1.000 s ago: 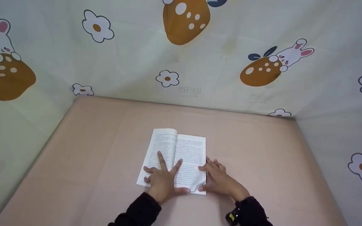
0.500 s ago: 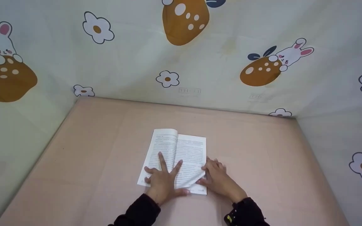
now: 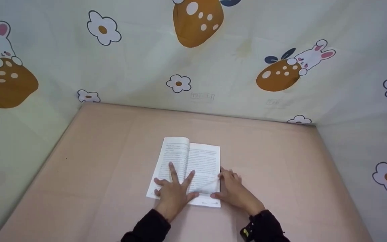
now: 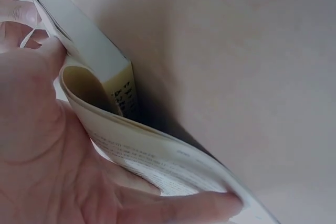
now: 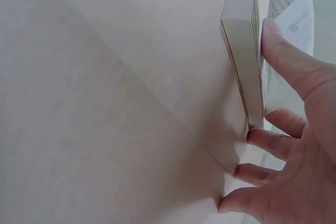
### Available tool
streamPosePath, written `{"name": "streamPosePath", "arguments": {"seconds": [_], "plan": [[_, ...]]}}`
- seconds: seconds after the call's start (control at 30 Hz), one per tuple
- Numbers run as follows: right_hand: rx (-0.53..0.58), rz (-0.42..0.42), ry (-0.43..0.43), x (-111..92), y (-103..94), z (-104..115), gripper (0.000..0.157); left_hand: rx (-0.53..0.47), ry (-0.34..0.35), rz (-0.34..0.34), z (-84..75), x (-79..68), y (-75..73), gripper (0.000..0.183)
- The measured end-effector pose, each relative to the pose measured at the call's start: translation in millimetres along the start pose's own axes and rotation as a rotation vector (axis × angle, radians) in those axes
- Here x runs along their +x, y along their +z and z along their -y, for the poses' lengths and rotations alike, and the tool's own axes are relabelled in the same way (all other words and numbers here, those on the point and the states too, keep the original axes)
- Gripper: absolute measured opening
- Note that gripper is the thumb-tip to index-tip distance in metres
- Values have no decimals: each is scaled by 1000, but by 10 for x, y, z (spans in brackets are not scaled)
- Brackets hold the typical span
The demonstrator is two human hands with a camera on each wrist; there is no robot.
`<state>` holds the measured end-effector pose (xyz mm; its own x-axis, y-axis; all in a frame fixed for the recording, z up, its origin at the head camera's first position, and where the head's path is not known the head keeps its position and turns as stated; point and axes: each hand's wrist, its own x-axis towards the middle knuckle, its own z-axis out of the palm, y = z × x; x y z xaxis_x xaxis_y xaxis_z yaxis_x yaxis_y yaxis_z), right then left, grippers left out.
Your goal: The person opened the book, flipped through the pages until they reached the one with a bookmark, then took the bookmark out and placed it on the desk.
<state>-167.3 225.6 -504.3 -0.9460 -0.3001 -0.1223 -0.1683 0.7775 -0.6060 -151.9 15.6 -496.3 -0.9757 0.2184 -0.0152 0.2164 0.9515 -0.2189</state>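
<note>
White-paged, thick and printed, one open book (image 3: 204, 161) lies under one left hand (image 3: 172, 195), fingers wide, with one right hand (image 3: 236, 192), fingers apart, touching its edge.

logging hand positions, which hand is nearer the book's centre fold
Left. The left hand is spread over the left page, its index finger crossing the centre fold; the right hand is farther off, at the right edge of the book.
</note>
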Motion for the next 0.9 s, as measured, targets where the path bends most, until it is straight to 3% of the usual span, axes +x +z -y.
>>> {"name": "streamPosePath", "arguments": {"seconds": [0.2,0.3,0.43,0.53,0.7,0.8,0.9], "plan": [[-29,9,36,21,12,22,100,-21,3,-3,22,-11,12,58],[-31,3,38,35,15,23,108,-67,10,-1,49,0,2,54],[-23,26,44,29,1,23,106,-188,34,-15,99,-10,-2,49],[-16,46,44,21,-11,28,100,-249,79,-88,155,-35,17,43],[-34,54,45,17,-20,28,95,-224,174,-134,264,-56,53,47],[-53,58,42,9,-23,27,94,-266,156,-88,313,-75,61,53],[-56,59,33,6,-27,26,93,-311,111,-90,344,-97,66,53]]}}
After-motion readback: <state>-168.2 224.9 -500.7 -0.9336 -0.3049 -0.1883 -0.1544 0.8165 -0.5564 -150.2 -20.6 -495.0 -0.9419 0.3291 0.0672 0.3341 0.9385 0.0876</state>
